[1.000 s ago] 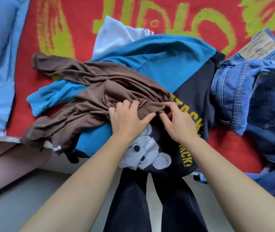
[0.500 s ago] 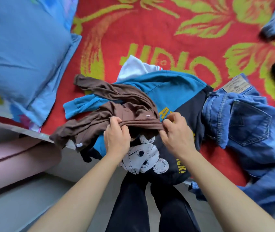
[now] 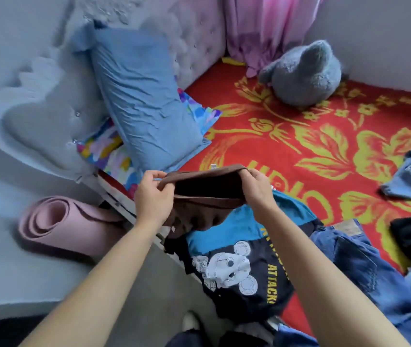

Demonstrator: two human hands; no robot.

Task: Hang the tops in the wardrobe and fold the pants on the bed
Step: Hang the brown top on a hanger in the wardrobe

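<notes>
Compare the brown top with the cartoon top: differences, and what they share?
The brown top is plain; the cartoon top has a mouse print and yellow lettering. The brown top is held up by the left hand and right hand; the cartoon top lies on the bed. Both are unhung tops.

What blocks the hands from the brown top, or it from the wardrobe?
Nothing: left hand and right hand pinch the brown top, held above the mouse-print shirt. No wardrobe in view, so that path is unknown.
</notes>
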